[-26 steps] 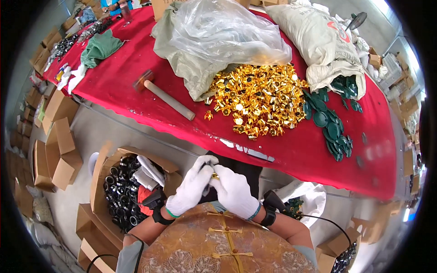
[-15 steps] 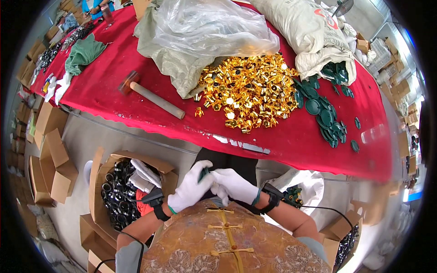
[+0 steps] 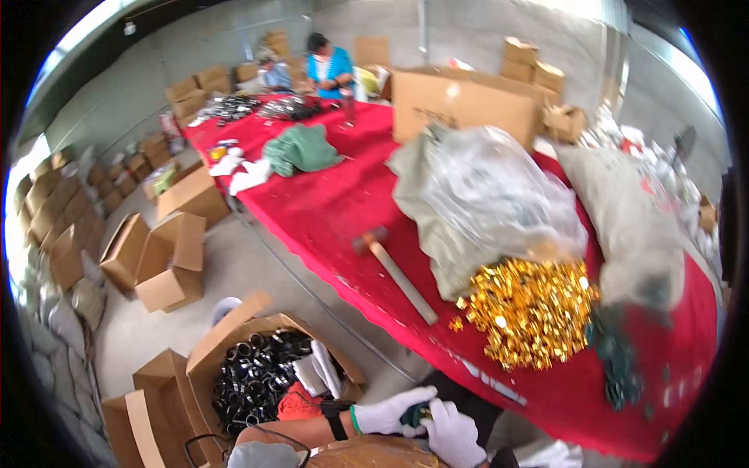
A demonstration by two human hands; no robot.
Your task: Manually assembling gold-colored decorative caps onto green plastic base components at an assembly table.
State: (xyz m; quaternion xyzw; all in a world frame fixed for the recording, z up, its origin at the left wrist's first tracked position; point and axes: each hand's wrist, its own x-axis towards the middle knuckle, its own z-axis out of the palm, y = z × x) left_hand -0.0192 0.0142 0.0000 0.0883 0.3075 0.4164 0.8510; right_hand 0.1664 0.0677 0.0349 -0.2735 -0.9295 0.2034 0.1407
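Observation:
My gloved left hand (image 3: pixel 384 413) is closed around a small dark green piece (image 3: pixel 413 419) with a glint of gold on it, low in front of me beside the table edge. Against the same piece press the fingers of my gloved right hand (image 3: pixel 452 437), curled and slightly blurred. On the red-covered table (image 3: pixel 328 210), a heap of shiny gold metal parts (image 3: pixel 534 316) spills from under a clear plastic bag (image 3: pixel 499 195). Dark green discs (image 3: pixel 620 370) lie to the right of it, smeared by motion. A hammer (image 3: pixel 404 285) with a wooden handle rests left of the gold heap.
Below the table, a carton (image 3: pixel 204 355) holds black rings (image 3: pixel 253 374), a red cloth and white items. A pale sack (image 3: pixel 624 218) lies at right. A large carton (image 3: pixel 468 105) and green cloth (image 3: pixel 300 148) sit farther back. Two people (image 3: pixel 331 70) are at the far end.
The view has swung left and up, bringing the far end of the table and the people into sight. My hands stay together at the green piece, now lower in the picture.

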